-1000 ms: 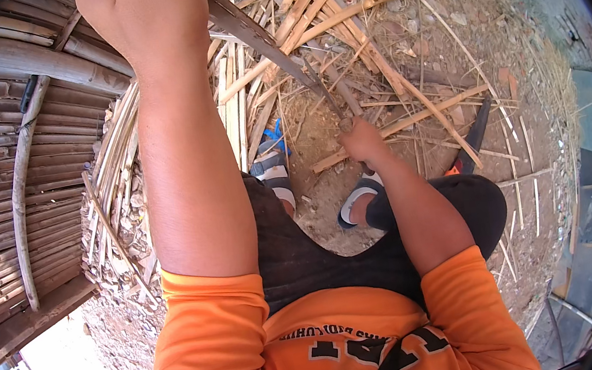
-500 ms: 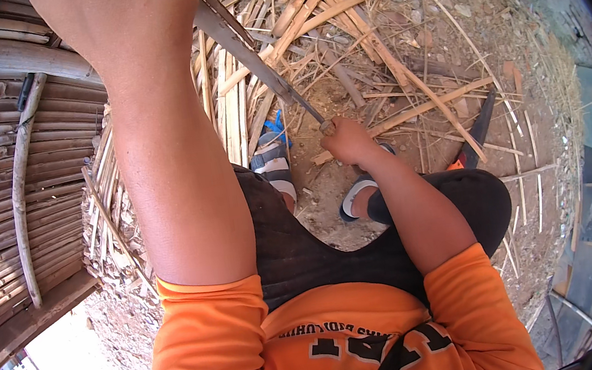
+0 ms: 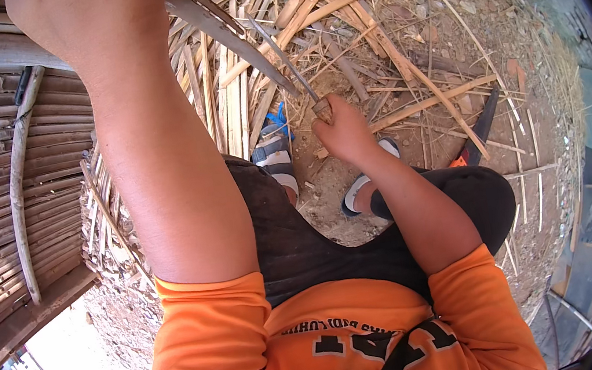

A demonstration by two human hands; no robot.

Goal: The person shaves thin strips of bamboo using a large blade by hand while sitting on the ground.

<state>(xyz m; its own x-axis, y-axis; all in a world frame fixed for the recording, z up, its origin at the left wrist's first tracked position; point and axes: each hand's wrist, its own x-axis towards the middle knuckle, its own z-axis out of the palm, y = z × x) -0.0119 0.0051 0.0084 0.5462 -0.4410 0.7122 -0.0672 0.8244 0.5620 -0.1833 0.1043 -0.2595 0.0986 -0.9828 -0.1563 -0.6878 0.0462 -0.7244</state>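
Dark brown, long and flat, a tapering strip (image 3: 246, 52) of what looks like bamboo or wood slants down from beside the left hand (image 3: 91, 21), its narrow end stopping short of the right hand (image 3: 343, 129). Left fingers are out of view, so I cannot tell whether they clasp the strip; the right ones curl round the short wooden handle of a thin, grey-bladed knife (image 3: 286, 58). Its blade points up and away just beside the strip; contact is unclear. Probably the step in hand is working the strip with that blade, and the next move seems to call for a steady strip and a controlled blade angle. Farther out lie pale split bamboo slats (image 3: 232, 100), a bright blue scrap (image 3: 278, 119) beside a grey-and-white sandal (image 3: 274, 154), and, near the right knee, a dark-bladed tool with an orange handle (image 3: 487, 117)
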